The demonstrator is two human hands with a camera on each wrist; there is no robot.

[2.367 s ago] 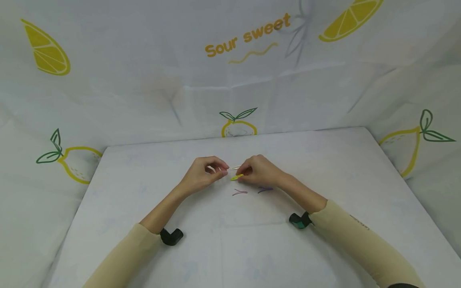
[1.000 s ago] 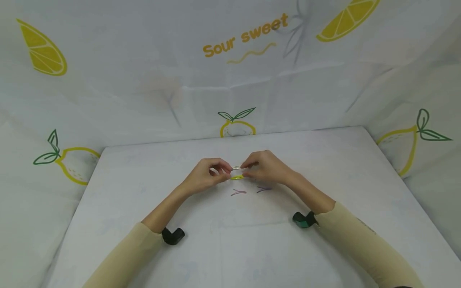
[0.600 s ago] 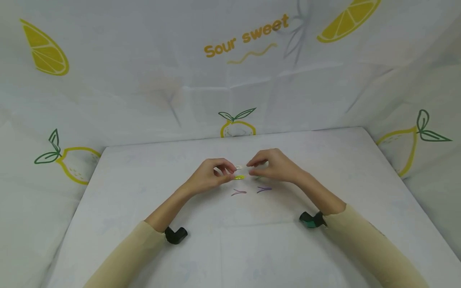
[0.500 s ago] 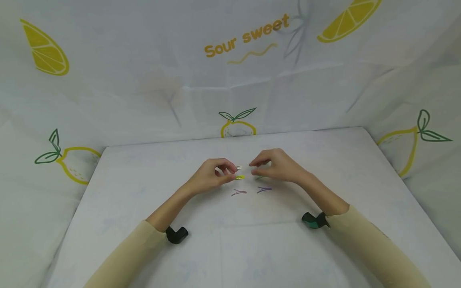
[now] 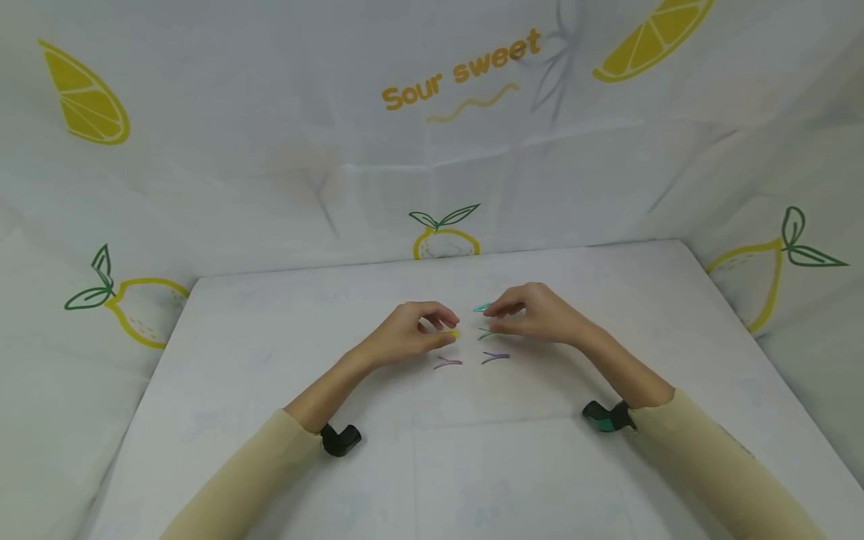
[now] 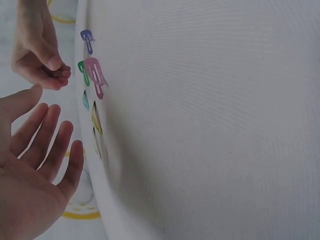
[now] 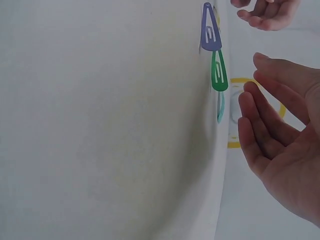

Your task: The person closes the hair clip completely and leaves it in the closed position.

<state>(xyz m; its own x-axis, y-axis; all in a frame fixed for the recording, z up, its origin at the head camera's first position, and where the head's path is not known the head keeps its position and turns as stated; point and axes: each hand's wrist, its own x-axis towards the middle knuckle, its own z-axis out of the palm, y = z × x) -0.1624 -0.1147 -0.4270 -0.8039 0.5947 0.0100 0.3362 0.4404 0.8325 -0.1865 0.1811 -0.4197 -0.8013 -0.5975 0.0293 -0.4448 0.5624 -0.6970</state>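
Observation:
My left hand [image 5: 418,330] hovers above the table with relaxed fingers and holds nothing. Just beyond its fingertips a yellow snap hair clip [image 5: 455,333] shows partly. To its right hovers my right hand [image 5: 536,313], likewise holding nothing, near a teal clip [image 5: 481,307] and a green clip [image 5: 486,333] that it partly covers. Nearer me lie a pink clip [image 5: 448,362] and a purple clip [image 5: 496,358], both popped open. A pale clip [image 6: 96,143] shows in the left wrist view; in the head view my left hand hides it.
The white-covered table [image 5: 418,465] spreads around the clips, its far edge running behind the hands. Behind it hangs a white backdrop [image 5: 270,187] with lemon prints. Black wrist cameras stick out inward from both sleeves.
The right hand has let go of the yellow clip and moved right, uncovering the teal and green clips. The left hand has shifted right, now covering the pale clip and part of the yellow one.

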